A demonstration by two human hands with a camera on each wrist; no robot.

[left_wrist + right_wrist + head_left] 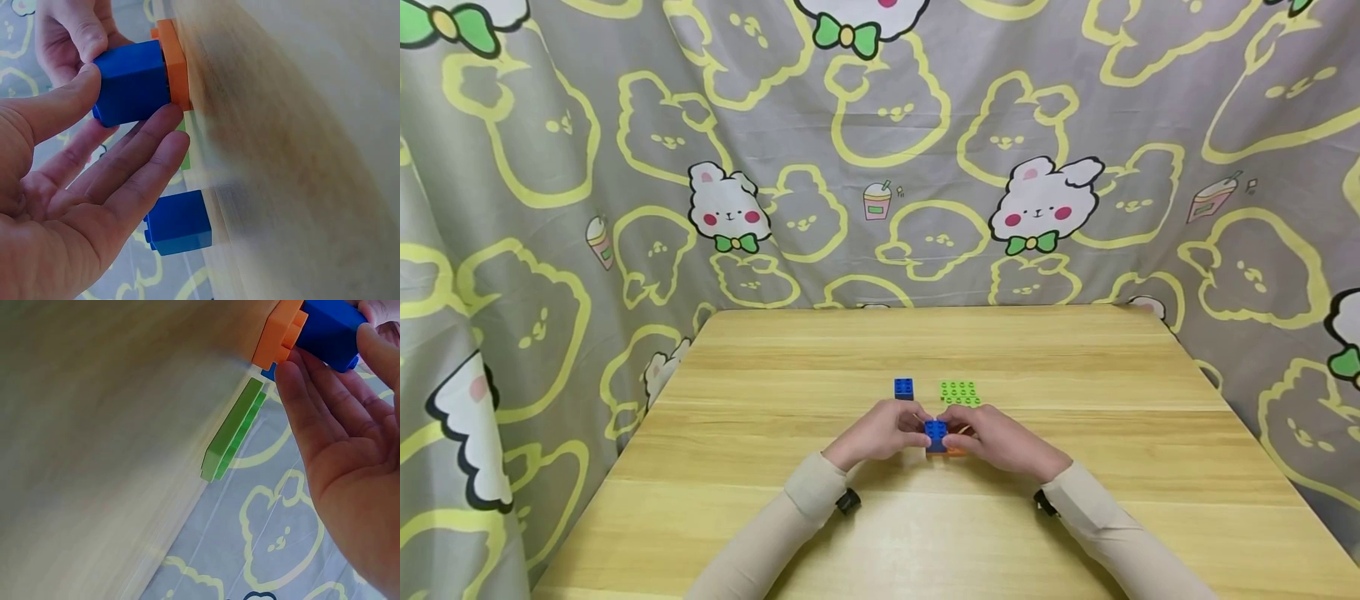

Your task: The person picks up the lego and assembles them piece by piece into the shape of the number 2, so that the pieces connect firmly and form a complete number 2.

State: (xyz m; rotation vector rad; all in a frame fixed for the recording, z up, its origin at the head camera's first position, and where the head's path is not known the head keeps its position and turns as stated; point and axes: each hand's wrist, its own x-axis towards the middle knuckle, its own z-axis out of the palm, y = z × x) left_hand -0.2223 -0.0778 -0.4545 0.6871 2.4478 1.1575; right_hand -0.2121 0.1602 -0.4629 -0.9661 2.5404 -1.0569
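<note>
A blue toy building brick point(936, 432) stands over one end of a flat orange brick point(957, 452) on the table. My left hand point(883, 433) pinches it from the left, the thumb on its near side and the other fingers reaching along its far side. From the right, my right hand point(1003, 437) holds the same brick, its thumb near the top edge. In the left wrist view the blue brick point(134, 81) meets the orange brick point(175, 65) with a narrow dark line between them. Bare studs show on the orange brick point(278, 337) in the right wrist view.
Behind my left hand stands a second blue brick point(903, 388). Flat green bricks point(958, 392) lie behind my right hand, studs up. The wooden table point(820, 350) ends at a patterned curtain point(925, 125) at the back.
</note>
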